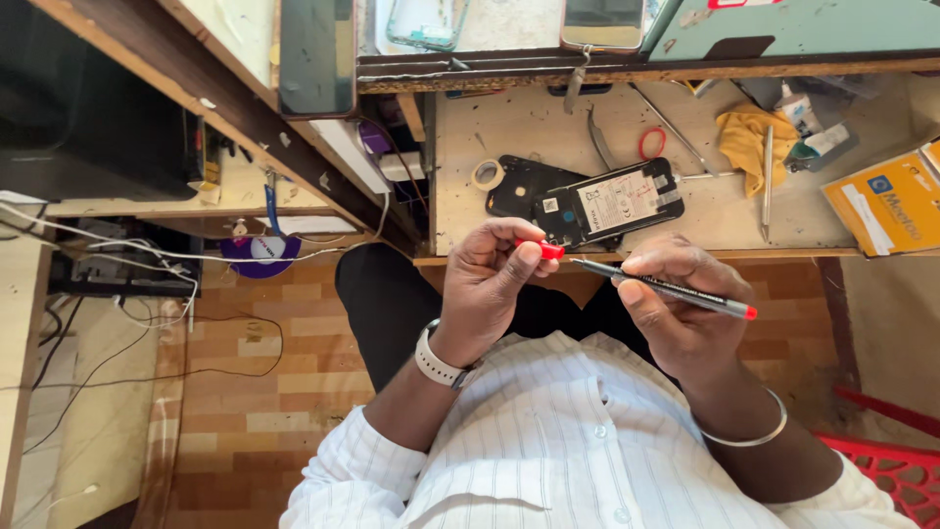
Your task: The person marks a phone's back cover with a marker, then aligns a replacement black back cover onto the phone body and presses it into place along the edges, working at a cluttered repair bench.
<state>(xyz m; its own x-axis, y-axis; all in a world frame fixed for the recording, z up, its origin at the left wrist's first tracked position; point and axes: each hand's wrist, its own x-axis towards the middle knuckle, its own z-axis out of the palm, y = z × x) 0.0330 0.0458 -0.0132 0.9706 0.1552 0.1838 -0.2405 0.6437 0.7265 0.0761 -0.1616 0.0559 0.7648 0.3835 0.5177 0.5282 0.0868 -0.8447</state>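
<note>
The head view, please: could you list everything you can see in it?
marker pen: one, black with red end, in right hand
pen cap: one, red, in left hand
opened phone: one, black, on workbench
back cover: one, black, beside phone
tape roll: one, pale, left of cover
rubber band: one, red, on workbench
cloth: one, yellow, at right
box: one, yellow, far right
workbench: one, light wood
left hand: watch on wrist
right hand: bangle on wrist

Single head-mounted view, looking steeply down from close above; workbench (685, 220) toward 12 o'clock, the wearer's shirt front (587, 441) at 6 o'clock.
</note>
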